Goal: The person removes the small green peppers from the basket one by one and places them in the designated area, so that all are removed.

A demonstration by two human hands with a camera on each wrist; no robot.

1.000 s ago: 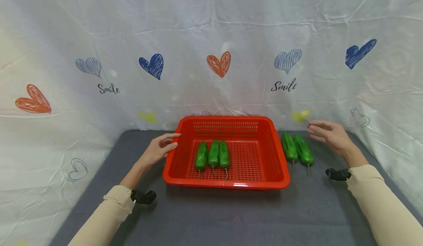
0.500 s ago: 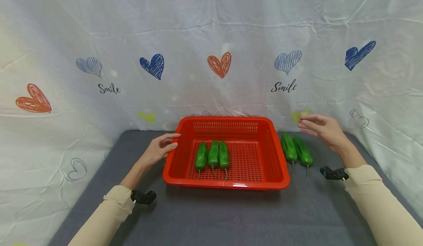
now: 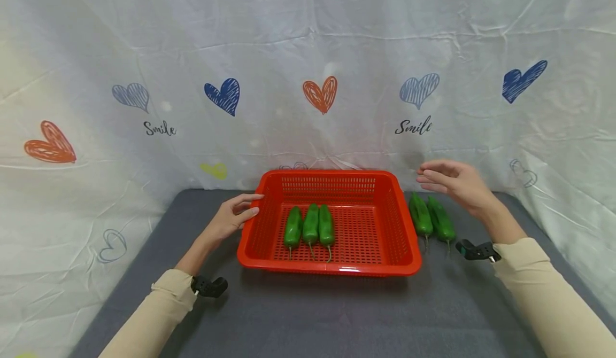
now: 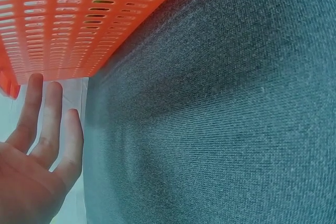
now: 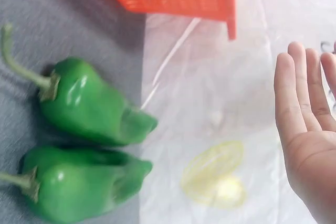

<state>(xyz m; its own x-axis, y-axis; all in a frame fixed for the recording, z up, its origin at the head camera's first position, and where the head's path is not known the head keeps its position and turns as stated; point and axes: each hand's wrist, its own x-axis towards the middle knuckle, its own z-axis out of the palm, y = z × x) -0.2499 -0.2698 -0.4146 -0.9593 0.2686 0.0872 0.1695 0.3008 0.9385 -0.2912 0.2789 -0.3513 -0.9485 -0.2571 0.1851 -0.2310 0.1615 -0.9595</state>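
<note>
A red plastic basket (image 3: 332,268) with slotted walls stands on the dark table. Inside it lie three green peppers (image 3: 310,224) side by side, stems toward me. My left hand (image 3: 230,216) is at the basket's left rim, thumb and index fingertips right at the edge. The left wrist view shows its other fingers (image 4: 51,129) loosely extended beside the outer wall. Two more green peppers (image 3: 431,218) lie on the table just right of the basket. Above and behind these, my right hand (image 3: 454,181) hovers with nothing in it, fingers extended toward the left.
A dark grey cloth (image 3: 308,315) covers the table. Behind the basket and at both sides hangs a white curtain (image 3: 269,53) printed with hearts and "Smile" lettering. Black wrist cameras (image 3: 209,287) are strapped to both wrists.
My right hand has moved left and slightly up, from right of the two loose peppers to above them. The left hand, the basket and the peppers stay in place.
</note>
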